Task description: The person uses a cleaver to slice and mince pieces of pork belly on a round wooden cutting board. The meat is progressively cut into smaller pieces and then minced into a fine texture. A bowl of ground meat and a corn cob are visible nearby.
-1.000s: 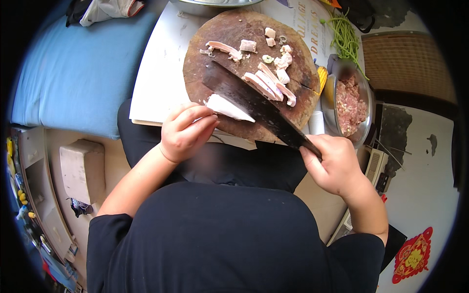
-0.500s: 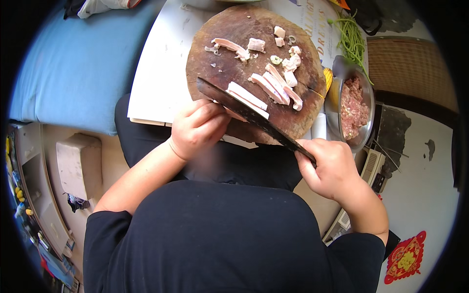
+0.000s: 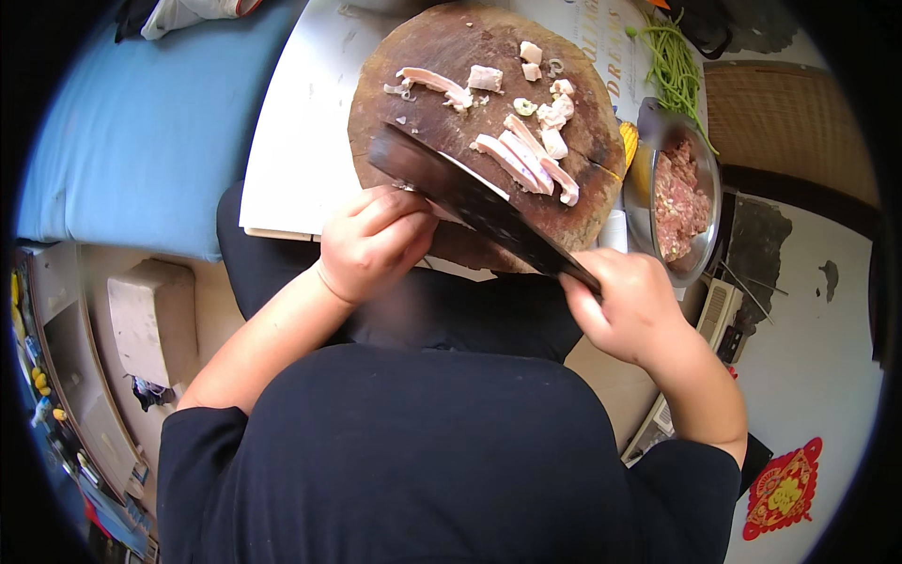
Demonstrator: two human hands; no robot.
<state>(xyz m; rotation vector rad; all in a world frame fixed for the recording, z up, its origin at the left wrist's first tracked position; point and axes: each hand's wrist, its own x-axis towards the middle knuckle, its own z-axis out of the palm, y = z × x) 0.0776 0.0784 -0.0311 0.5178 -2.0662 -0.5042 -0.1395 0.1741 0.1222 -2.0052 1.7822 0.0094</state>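
Note:
My right hand (image 3: 625,305) grips the handle of a dark-bladed cleaver (image 3: 484,214), which lies slantwise over the near part of a round wooden chopping board (image 3: 442,42). At the board's near left edge my left hand (image 3: 374,242) is closed, its fingertips bunched beside the blade on a piece of pale pink meat that is mostly hidden. A cut white strip (image 3: 481,179) shows just beyond the blade. Farther across lie several pale meat strips (image 3: 528,160), a curved strip (image 3: 432,80) and small chunks (image 3: 554,115).
Right of the board stands a clear bowl (image 3: 705,246) of minced meat (image 3: 681,202). Green long beans (image 3: 672,70) lie behind it. The board rests on a white printed tabletop (image 3: 291,160). A blue-covered surface (image 3: 141,132) is to the left, with a pale block (image 3: 152,315) below.
The cleaver blade has tipped and shifted slightly away from me, hiding more of the freshly cut strips. Both hands have moved a little; my left hand keeps its closed hold beside the blade.

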